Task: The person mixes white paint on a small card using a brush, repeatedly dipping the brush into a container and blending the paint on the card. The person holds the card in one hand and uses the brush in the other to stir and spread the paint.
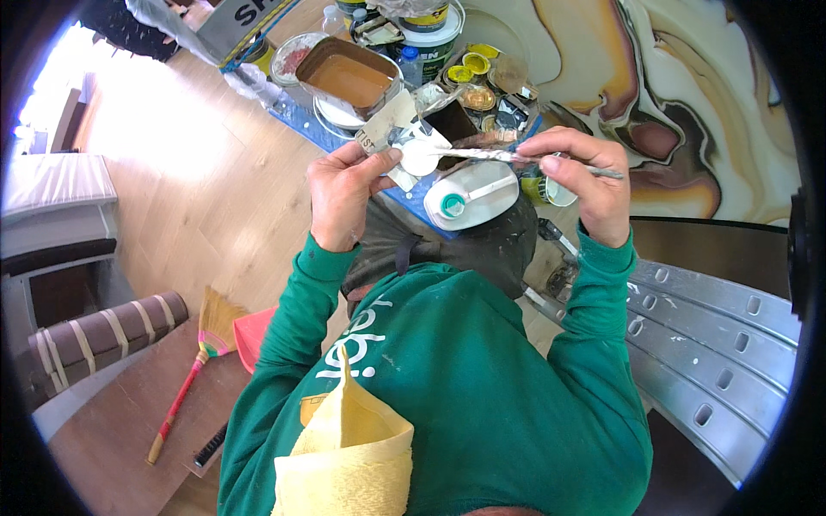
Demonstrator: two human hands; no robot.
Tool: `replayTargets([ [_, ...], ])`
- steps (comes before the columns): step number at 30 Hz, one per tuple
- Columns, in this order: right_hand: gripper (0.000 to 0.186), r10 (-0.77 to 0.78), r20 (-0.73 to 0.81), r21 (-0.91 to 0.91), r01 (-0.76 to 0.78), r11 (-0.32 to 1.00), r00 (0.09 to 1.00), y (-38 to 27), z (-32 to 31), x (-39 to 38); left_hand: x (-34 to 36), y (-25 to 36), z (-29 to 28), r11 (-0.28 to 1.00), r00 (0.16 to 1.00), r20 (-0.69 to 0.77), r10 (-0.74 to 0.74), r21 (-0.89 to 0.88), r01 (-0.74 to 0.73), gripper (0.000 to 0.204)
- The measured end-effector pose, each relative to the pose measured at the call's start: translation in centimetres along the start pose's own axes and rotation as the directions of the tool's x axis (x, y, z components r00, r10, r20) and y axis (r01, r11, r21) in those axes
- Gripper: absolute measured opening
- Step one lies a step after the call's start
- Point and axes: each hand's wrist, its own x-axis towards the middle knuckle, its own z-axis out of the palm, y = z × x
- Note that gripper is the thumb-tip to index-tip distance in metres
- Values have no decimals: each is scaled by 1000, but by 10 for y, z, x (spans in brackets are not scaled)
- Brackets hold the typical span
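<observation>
Both hands up over the paint clutter, a paint-crusted stick held between them.

Nearest me, a folded yellow cloth (353, 447) lies on my green sweatshirt. My left hand (342, 193) is closed, thumb and fingers pinching the stick (482, 155) at its left end. My right hand (589, 185) is curled shut around the stick's other end, a thin tip poking out past the knuckles. Just below the stick sits a white jug (473, 196) with a teal cap. Beyond it, a tray of brown paint (348, 77), small yellow-lidded tins (469, 69) and white buckets (430, 39). A swirled cream-and-brown panel (680, 95) spreads to the right.
</observation>
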Motion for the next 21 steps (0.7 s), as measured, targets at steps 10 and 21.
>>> replayTargets([
  [10, 19, -78, 94, -201, 96, 975, 993, -9, 27, -8, -29, -14, -13, 995, 995, -79, 66, 75, -60, 19],
  [21, 20, -69, 192, -213, 111, 971, 979, -10, 29, -26, -39, -16, -9, 993, 994, -70, 83, 90, -77, 17],
])
